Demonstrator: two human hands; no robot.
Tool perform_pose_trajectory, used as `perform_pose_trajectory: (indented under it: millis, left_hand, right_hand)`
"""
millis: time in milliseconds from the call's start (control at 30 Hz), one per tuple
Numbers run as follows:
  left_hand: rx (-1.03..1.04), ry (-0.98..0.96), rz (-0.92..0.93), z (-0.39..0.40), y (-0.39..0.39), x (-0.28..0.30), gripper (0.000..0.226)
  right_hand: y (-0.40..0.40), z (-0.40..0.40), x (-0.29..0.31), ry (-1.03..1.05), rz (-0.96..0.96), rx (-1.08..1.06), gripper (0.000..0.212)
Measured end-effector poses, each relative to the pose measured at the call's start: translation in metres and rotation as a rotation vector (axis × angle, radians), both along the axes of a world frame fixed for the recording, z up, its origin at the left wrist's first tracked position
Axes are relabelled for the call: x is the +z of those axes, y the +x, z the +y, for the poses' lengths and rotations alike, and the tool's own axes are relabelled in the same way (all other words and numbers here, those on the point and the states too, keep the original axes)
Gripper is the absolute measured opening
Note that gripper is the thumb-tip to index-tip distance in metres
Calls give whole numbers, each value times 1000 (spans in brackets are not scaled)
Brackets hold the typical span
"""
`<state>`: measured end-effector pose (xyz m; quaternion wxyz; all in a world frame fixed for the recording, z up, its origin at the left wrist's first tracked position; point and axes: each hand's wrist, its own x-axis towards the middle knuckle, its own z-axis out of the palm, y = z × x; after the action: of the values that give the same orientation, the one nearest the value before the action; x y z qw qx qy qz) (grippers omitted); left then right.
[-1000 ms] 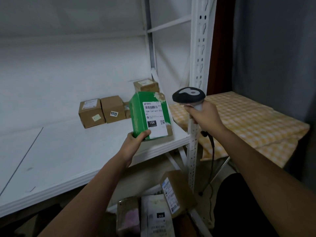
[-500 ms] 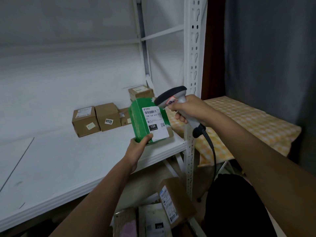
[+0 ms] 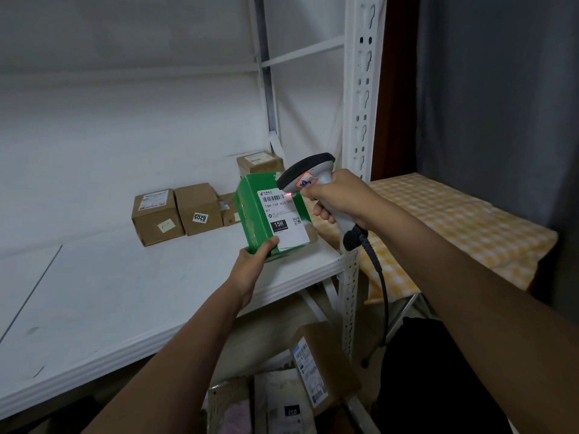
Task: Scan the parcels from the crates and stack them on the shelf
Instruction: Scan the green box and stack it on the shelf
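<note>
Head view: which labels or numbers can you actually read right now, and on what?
"15H" on the black patch of the green parcel's label.
"15H-15Y A03 210", roughly, under its barcode; smaller print unreadable.
"6205", sideways, on the middle brown box.
"032", upside down, on the parcel below the shelf.
Other labels are too blurred.

So a second ago the scanner [image 3: 305, 178] was standing upright off to the right of the green parcel [image 3: 272, 214]. Now the right hand [image 3: 336, 198] has tipped it over and swung it left, so its head sits right at the label's top corner. There's a red glow on the barcode that wasn't there before.
</note>
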<state>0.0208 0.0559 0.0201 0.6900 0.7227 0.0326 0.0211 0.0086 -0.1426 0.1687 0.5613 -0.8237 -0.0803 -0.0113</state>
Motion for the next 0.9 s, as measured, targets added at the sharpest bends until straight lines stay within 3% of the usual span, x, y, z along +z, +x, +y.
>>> perform_pose_trajectory:
  millis: [100, 267, 500, 700, 900]
  left_hand:
    - [-6, -4, 15, 1, -2, 2, 70]
    - [-12, -8, 41, 1, -3, 3, 59]
    - [-12, -12, 48, 5, -4, 3, 74]
    - [51, -315, 106, 19, -16, 19, 25]
    - [206, -336, 94, 71, -11, 41, 28]
  right_hand:
    - [1, 0, 0, 5, -3, -2, 18]
    - [2, 1, 0, 12, 3, 2, 18]
    - [3, 5, -2, 29, 6, 22, 20]
    - [18, 15, -16, 75, 15, -3, 21]
    - [47, 37, -46, 87, 63, -13, 24]
